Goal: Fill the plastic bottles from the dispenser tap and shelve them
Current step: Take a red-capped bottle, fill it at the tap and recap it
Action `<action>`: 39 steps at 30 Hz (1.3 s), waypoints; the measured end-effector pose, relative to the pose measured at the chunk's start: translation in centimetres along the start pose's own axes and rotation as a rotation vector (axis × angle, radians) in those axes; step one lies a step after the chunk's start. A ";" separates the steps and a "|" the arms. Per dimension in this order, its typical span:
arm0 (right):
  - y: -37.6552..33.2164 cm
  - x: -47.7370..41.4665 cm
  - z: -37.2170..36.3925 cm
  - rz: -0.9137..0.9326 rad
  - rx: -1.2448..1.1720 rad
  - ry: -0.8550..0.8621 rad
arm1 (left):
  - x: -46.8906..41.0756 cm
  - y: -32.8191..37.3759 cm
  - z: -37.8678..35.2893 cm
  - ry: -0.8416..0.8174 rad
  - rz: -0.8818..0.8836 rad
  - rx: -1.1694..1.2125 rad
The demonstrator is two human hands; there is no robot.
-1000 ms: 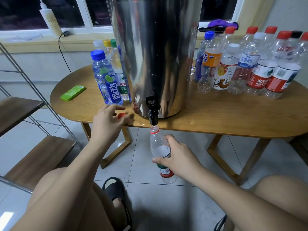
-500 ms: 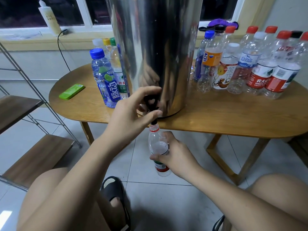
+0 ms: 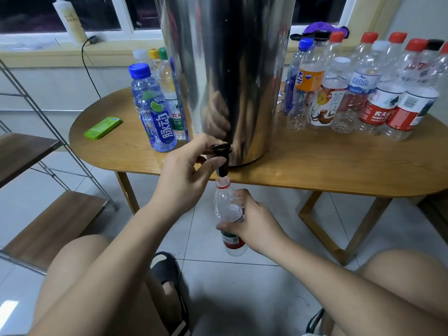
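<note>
Left hand point(image 3: 184, 175) fingers are pinching the tap point(image 3: 221, 157). The right hand point(image 3: 252, 226) is gripping the bottle point(image 3: 226, 202) just beneath it, and filling looks barely begun. Many empties point(image 3: 363, 93) are standing on the table point(image 3: 315, 170), with shelving apparently not yet started.

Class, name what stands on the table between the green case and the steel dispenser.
Head view: a cluster of capped bottles, the blue-capped one frontmost, stands between the green case and the dispenser.
</note>
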State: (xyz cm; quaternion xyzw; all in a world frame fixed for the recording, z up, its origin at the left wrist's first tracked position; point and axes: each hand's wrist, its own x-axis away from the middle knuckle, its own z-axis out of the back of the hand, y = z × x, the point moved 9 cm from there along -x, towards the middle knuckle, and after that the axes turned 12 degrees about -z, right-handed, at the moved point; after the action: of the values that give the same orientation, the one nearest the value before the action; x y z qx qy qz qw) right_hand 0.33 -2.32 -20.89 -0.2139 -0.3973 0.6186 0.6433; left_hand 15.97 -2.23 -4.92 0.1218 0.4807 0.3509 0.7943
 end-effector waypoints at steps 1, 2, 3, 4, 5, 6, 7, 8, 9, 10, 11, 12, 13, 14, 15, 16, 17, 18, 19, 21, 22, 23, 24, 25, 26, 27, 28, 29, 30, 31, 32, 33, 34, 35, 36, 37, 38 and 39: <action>0.0 0.0 0.0 0.001 -0.003 0.000 | 0.1 0.1 0.0 0.009 -0.001 -0.007; 0.0 0.0 -0.1 0.002 -0.008 -0.001 | 0.1 0.2 0.1 0.017 -0.002 -0.012; 0.0 0.0 -0.1 0.001 -0.013 -0.001 | 0.1 0.3 0.1 0.023 -0.002 -0.016; 0.1 0.0 -0.1 0.001 -0.015 -0.003 | 0.2 0.3 0.1 0.024 -0.003 -0.018; 0.1 0.0 -0.1 0.002 -0.016 -0.004 | 0.2 0.4 0.1 0.026 -0.002 -0.018; 0.2 -0.1 -0.1 0.003 -0.015 -0.003 | 0.2 0.3 0.1 0.029 0.002 -0.016; 0.3 -0.1 -0.1 0.004 -0.014 -0.001 | 0.2 0.3 0.2 0.035 0.006 -0.016; 0.3 -0.1 -0.1 0.004 -0.012 0.001 | 0.2 0.4 0.1 0.041 0.012 -0.018; 0.3 -0.2 -0.1 0.004 -0.009 0.002 | 0.3 0.4 0.1 0.046 0.016 -0.019; 0.4 -0.2 -0.1 0.005 -0.006 0.003 | 0.4 0.4 0.1 0.052 0.022 -0.017; 0.4 -0.2 -0.2 0.004 -0.002 0.003 | 0.5 0.4 0.1 0.061 0.030 -0.014; 0.5 -0.3 -0.2 0.003 0.001 0.003 | 0.5 0.4 0.1 0.070 0.039 -0.008; 0.5 -0.3 -0.2 0.004 0.006 0.004 | 0.6 0.4 0.0 0.080 0.048 -0.002; 0.5 -0.3 -0.2 0.008 0.011 0.006 | 0.7 0.4 0.0 0.087 0.054 0.004; 0.5 -0.4 -0.2 0.011 0.017 0.010 | 0.8 0.4 0.0 0.092 0.061 0.011; 0.6 -0.4 -0.2 0.012 0.023 0.014 | 0.8 0.4 -0.1 0.096 0.070 0.023; 0.6 -0.5 -0.2 0.013 0.027 0.020 | 0.9 0.4 -0.2 0.100 0.081 0.038; 0.6 -0.6 -0.2 0.013 0.028 0.026 | 1.0 0.4 -0.3 0.104 0.094 0.055; 0.7 -0.6 -0.2 0.014 0.030 0.031 | 1.0 0.4 -0.4 0.109 0.102 0.068; 0.7 -0.7 -0.2 0.019 0.031 0.034 | 1.1 0.5 -0.4 0.112 0.106 0.082; 0.7 -0.7 -0.2 0.023 0.031 0.034 | 1.1 0.5 -0.5 0.113 0.108 0.088; 0.8 -0.8 -0.3 0.027 0.032 0.035 | 1.1 0.4 -0.5 0.115 0.111 0.091; 0.9 -0.8 -0.3 0.031 0.032 0.036 | 1.1 0.4 -0.4 0.117 0.113 0.093; 0.9 -0.9 -0.4 0.033 0.033 0.036 | 1.1 0.3 -0.4 0.120 0.114 0.091; 1.0 -1.0 -0.5 0.032 0.035 0.036 | 1.1 0.4 -0.4 0.123 0.113 0.091; 1.0 -1.0 -0.6 0.028 0.040 0.036 | 1.1 0.4 -0.4 0.126 0.113 0.091; 1.1 -1.2 -0.7 0.025 0.044 0.038 | 1.1 0.5 -0.3 0.129 0.112 0.090; 1.2 -1.2 -0.7 0.024 0.045 0.041 | 1.1 0.5 -0.3 0.132 0.113 0.089; 1.2 -1.4 -0.8 0.027 0.044 0.045 | 1.1 0.5 -0.3 0.134 0.116 0.090; 1.2 -1.5 -0.8 0.031 0.042 0.049 | 1.1 0.4 -0.3 0.135 0.119 0.093; 1.2 -1.6 -0.9 0.036 0.040 0.052 | 1.2 0.4 -0.4 0.134 0.123 0.099; 1.1 -1.6 -0.9 0.042 0.038 0.055 | 1.2 0.3 -0.4 0.131 0.126 0.106; 1.1 -1.7 -1.0 0.047 0.037 0.056 | 1.2 0.3 -0.5 0.127 0.126 0.115; 1.1 -1.7 -1.1 0.051 0.036 0.055 | 1.2 0.3 -0.5 0.124 0.125 0.120; 1.2 -1.8 -1.1 0.052 0.034 0.053 | 1.2 0.3 -0.5 0.124 0.124 0.121; 1.1 -1.8 -1.1 0.054 0.031 0.053 | 1.2 0.3 -0.5 0.124 0.123 0.119; 1.1 -1.9 -1.1 0.055 0.033 0.053 | 1.2 0.3 -0.4 0.124 0.124 0.116; 1.1 -1.9 -1.1 0.058 0.034 0.050 | 1.2 0.3 -0.5 0.123 0.125 0.116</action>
State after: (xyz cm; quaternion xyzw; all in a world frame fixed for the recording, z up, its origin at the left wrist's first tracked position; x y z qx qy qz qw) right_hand 0.68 -3.75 -22.86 -0.2296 -0.3642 0.6380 0.6385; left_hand 15.78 -1.29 -5.77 0.1756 0.5393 0.3784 0.7315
